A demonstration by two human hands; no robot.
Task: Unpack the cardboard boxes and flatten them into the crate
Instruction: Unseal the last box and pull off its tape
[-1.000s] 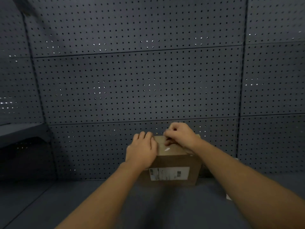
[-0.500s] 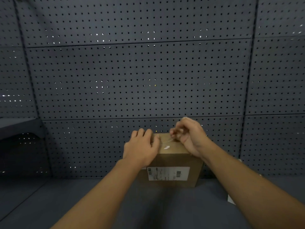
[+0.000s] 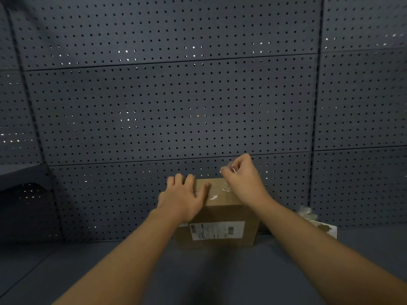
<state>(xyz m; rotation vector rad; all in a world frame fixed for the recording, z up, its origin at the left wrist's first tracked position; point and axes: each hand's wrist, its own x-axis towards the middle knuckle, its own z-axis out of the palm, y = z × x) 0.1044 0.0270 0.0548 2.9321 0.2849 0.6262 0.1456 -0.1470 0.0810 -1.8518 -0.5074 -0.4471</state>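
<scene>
A small brown cardboard box (image 3: 222,213) with a white shipping label on its front stands on the dark shelf against the pegboard wall. My left hand (image 3: 181,199) lies flat on the left part of the box's top, fingers spread. My right hand (image 3: 241,179) is raised above the box's right rear corner and pinches a strip of clear tape (image 3: 226,188) that runs down to the box top. No crate is in view.
A dark perforated pegboard wall (image 3: 176,106) stands right behind the box. To the right of the box, crumpled clear plastic (image 3: 307,213) and a flat white sheet (image 3: 326,230) lie on the shelf (image 3: 110,260). A darker ledge sits at far left.
My right hand has risen from the box top, pulling the clear tape up and away. My left hand has stayed pressed on the box.
</scene>
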